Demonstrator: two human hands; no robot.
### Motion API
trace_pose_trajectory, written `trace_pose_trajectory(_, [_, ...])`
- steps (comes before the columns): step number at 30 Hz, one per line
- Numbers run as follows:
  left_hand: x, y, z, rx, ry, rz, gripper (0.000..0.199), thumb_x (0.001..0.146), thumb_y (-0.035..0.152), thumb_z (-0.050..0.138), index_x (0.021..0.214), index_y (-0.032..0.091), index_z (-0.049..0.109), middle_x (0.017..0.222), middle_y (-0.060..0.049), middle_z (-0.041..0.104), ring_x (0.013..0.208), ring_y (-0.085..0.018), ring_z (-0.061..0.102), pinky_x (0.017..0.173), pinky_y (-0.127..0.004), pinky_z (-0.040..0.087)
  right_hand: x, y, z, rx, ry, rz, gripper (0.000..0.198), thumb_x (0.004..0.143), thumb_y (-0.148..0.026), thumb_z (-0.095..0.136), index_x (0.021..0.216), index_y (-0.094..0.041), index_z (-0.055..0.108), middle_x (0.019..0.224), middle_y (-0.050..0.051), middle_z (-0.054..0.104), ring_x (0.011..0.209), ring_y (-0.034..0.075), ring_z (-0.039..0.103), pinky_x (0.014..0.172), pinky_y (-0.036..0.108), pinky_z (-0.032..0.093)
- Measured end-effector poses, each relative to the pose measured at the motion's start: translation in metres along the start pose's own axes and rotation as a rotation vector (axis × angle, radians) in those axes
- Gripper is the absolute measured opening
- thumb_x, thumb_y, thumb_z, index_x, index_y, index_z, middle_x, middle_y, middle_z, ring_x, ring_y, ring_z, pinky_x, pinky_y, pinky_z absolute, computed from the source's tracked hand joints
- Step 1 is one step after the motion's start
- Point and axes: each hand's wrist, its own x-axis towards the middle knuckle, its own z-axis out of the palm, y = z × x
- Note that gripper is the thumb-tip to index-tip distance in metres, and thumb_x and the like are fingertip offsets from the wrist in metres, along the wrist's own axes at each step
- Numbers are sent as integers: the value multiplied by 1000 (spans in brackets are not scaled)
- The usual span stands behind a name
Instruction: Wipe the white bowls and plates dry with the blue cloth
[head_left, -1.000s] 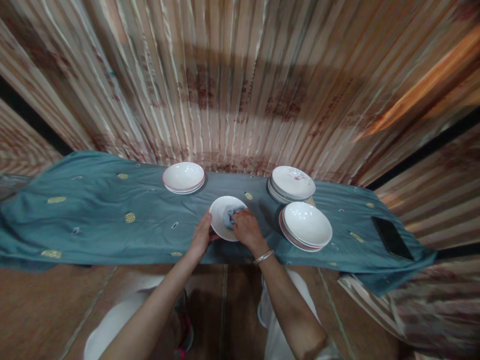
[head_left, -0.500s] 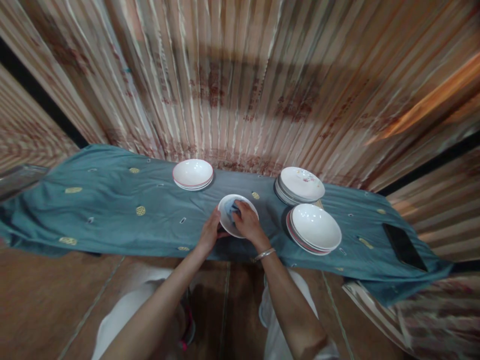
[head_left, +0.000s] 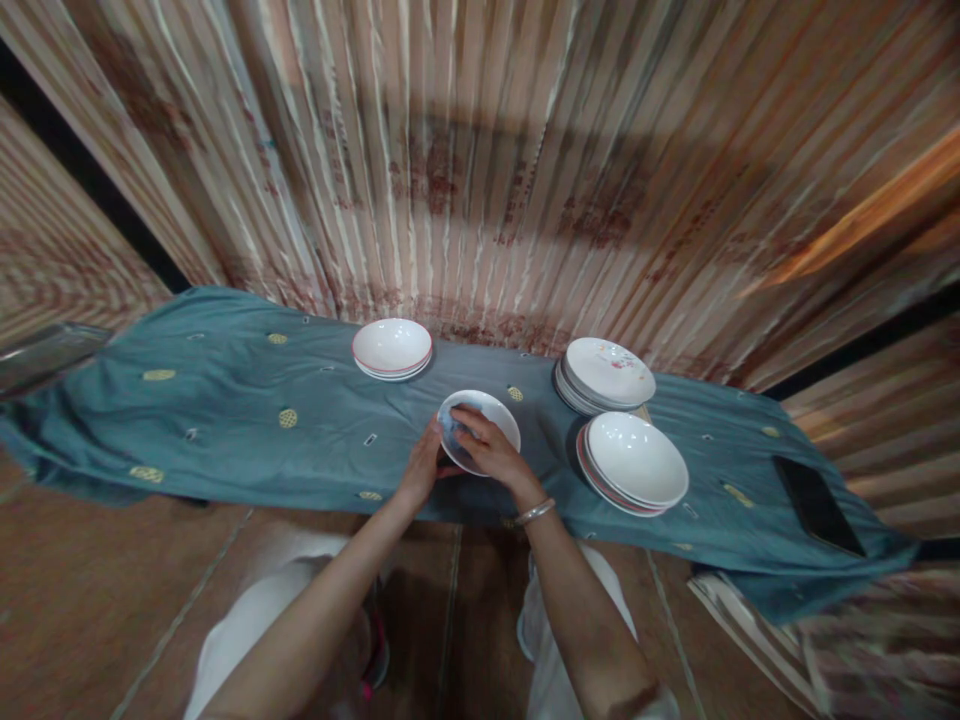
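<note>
A white bowl (head_left: 501, 412) is tilted up in front of me, just over the near half of the cloth-covered table. My left hand (head_left: 424, 465) grips its left rim, with the fingers partly hidden behind and under it. Inside the bowl, my right hand (head_left: 487, 445) presses a light blue cloth (head_left: 448, 422) against the left inner wall. The cloth is mostly covered by the fingers.
A small stack of red-rimmed bowls (head_left: 392, 348) stands at the back left. To the right are a stack of plates (head_left: 607, 370) and a stack of bowls (head_left: 637, 460). A black phone (head_left: 817, 503) lies near the right end of the teal tablecloth (head_left: 247, 440).
My right hand has slid the cloth leftward inside the bowl, and its fingers now lie flatter. My left hand keeps its hold on the rim. The view has shifted slightly.
</note>
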Motion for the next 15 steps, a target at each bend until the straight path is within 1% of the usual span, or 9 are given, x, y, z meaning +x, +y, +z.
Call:
trace_pose_trajectory(4, [1,-1,0,15,6,3,54,88,49,65,135,23,60,140,-12,61,123,-31,62,83,-42,62,-2,-8,-6,75,-85,-9,31,88,-29,60,116,-24,73,132,5,67,127,20,59,114,38,40])
trace_pose_trajectory(7, [0,2,1,10,-5,-4,57,86,51,65,136,22,59,136,-12,65,123,-32,62,85,-43,62,-6,-15,-11,127,-141,-15,30,88,-33,62,113,-23,75,127,5,70,120,21,63,109,38,45])
trace_pose_trajectory(11, [-2,5,2,11,-15,-39,62,86,54,64,138,21,57,131,-14,67,114,-32,67,78,-43,63,-13,-21,-18,150,-223,16,30,85,-33,64,111,-22,76,113,4,75,105,21,69,97,35,52])
trace_pose_trajectory(13, [-1,6,1,23,-5,-43,65,85,54,66,138,19,57,129,-15,68,113,-32,67,76,-42,64,-16,-20,-22,148,-254,38,30,84,-33,66,109,-21,76,107,3,76,97,21,70,92,35,54])
trace_pose_trajectory(15, [-1,5,1,41,11,-42,66,83,54,67,137,18,57,129,-14,68,112,-31,67,73,-39,64,-19,-18,-25,148,-288,49,29,82,-32,68,106,-20,77,103,3,77,93,21,71,90,35,54])
